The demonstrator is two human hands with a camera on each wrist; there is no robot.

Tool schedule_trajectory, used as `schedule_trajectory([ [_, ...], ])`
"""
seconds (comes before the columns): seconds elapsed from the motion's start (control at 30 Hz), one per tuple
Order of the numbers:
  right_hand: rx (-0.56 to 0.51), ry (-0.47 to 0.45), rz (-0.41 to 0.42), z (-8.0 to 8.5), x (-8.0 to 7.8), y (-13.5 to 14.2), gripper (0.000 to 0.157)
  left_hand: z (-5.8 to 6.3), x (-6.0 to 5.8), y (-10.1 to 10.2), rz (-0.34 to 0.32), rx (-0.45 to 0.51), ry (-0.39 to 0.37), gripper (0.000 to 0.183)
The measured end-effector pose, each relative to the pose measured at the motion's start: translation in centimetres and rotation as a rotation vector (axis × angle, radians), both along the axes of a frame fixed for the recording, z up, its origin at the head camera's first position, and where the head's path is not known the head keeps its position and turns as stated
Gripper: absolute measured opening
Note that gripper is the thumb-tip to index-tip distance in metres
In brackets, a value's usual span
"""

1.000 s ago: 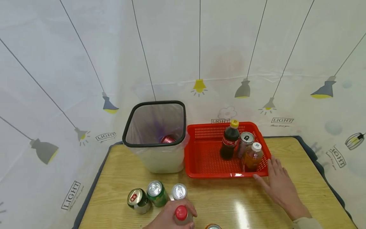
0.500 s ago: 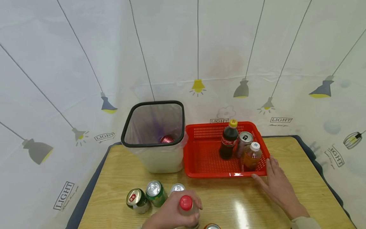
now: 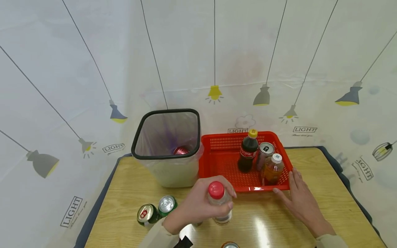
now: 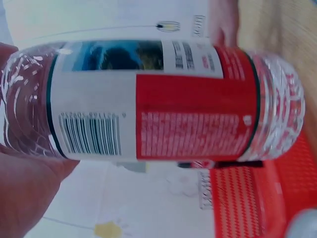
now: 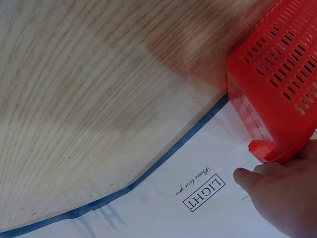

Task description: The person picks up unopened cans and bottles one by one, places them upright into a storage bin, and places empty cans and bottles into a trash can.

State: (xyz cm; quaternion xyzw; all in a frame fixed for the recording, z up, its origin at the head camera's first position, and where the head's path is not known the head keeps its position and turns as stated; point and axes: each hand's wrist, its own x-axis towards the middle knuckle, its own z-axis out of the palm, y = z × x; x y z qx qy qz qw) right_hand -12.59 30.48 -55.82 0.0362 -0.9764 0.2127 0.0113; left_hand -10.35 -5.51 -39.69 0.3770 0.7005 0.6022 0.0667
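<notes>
My left hand (image 3: 198,203) grips a clear plastic water bottle (image 3: 224,219) upright by its upper part, in front of the basket. The bottle has a red cap (image 3: 216,190). Its red and white label (image 4: 195,116) with a barcode fills the left wrist view. With fingers mostly straight, my right hand (image 3: 305,206) rests at the front right corner of a red plastic basket (image 3: 221,163). In the right wrist view its fingertips lie at the basket's rim (image 5: 270,148). Inside the basket stand a cola bottle (image 3: 247,155), a can (image 3: 266,151) and an orange drink bottle (image 3: 273,170).
A bin (image 3: 178,175) with a clear liner stands left of the basket, a red can (image 3: 181,150) inside. Two green cans, one dark (image 3: 145,213) and one lighter (image 3: 167,205), stand front left. An orange-rimmed can (image 3: 230,245) shows at the bottom edge of the wooden table (image 3: 124,182).
My left hand has carried the water bottle up and to the right, from beside the cans towards the basket. My right hand stays at the basket corner.
</notes>
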Motion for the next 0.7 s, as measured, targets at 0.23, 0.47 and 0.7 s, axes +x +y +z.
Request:
schedule_trajectory([
  [0.23,-0.017,0.0,-0.008,-0.3,0.1,-0.1,0.105,2.4,-1.8,2.9,0.07,-0.03,-0.12,0.015],
  [0.47,-0.024,0.004,-0.003,-0.5,-0.1,-0.3,0.105,2.2,-3.8,5.6,0.112,-0.024,-0.089,0.015],
  [0.7,-0.017,-0.006,-0.017,-0.2,0.0,-0.1,0.107,1.0,-5.9,9.3,0.157,-0.056,-0.087,0.019],
])
